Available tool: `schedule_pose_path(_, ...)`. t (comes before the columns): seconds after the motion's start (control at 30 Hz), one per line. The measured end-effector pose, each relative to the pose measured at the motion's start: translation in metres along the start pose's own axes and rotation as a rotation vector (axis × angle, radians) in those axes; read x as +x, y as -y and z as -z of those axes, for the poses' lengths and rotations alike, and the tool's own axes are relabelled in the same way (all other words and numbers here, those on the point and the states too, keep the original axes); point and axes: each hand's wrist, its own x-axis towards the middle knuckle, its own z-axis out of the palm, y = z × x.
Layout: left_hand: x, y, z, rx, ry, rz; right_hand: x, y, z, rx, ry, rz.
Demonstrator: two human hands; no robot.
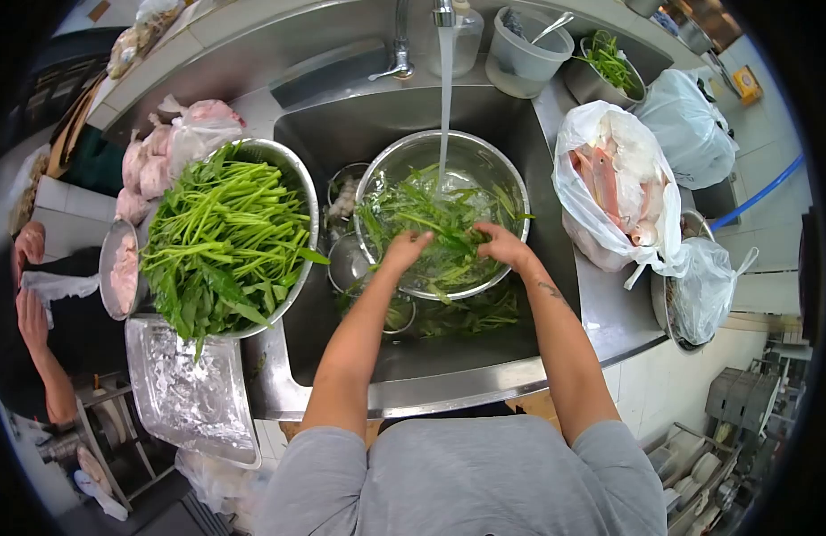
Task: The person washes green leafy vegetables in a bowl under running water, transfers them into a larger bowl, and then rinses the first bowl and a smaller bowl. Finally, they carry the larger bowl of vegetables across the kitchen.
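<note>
A steel bowl stands in the sink, and tap water runs into it. Leafy green vegetables with long stems float in the water. My left hand is at the bowl's near left, its fingers curled on the greens. Opposite it, my right hand pinches leafy stems near the right rim. The submerged fingertips are partly hidden by leaves. More of the same greens fill a large steel basin at the left.
Raw pinkish meat or fish lies in an open plastic bag on the right. Smaller bowls sit in the sink's left part. A wet metal tray is at lower left; another person's hand shows at far left.
</note>
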Motion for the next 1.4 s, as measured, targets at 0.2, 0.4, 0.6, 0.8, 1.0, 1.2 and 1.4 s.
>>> schedule_pose_path(0.2, 0.014, -0.037, -0.024, -0.415, 0.32, 0.153, 0.005, -0.051, -0.011, 0.201, -0.114, -0.126)
schedule_pose_path(0.4, 0.022, -0.072, 0.057, -0.176, 0.143, -0.192, -0.009, -0.021, 0.014, 0.505, -0.107, 0.099)
schedule_pose_path(0.6, 0.002, -0.057, 0.025, 0.528, -0.338, -0.213, -0.005, -0.006, 0.016, 0.362, -0.109, 0.108)
schedule_pose_path(0.8, 0.013, -0.088, -0.02, -0.493, -0.147, 0.201, -0.012, 0.008, 0.0, 0.211, 0.164, 0.188)
schedule_pose_path(1.0, -0.017, -0.154, 0.059, 0.29, -0.063, -0.302, -0.006, 0.007, 0.011, -0.394, -0.332, 0.038)
schedule_pose_path(1.2, 0.014, -0.147, 0.059, 0.414, 0.595, -0.145, -0.008, 0.009, 0.0, -0.386, -0.637, 0.407)
schedule_pose_path(1.4, 0.006, -0.16, 0.045, 0.445, 0.798, -0.149, -0.015, 0.025, -0.001, -0.518, -0.499, 0.494)
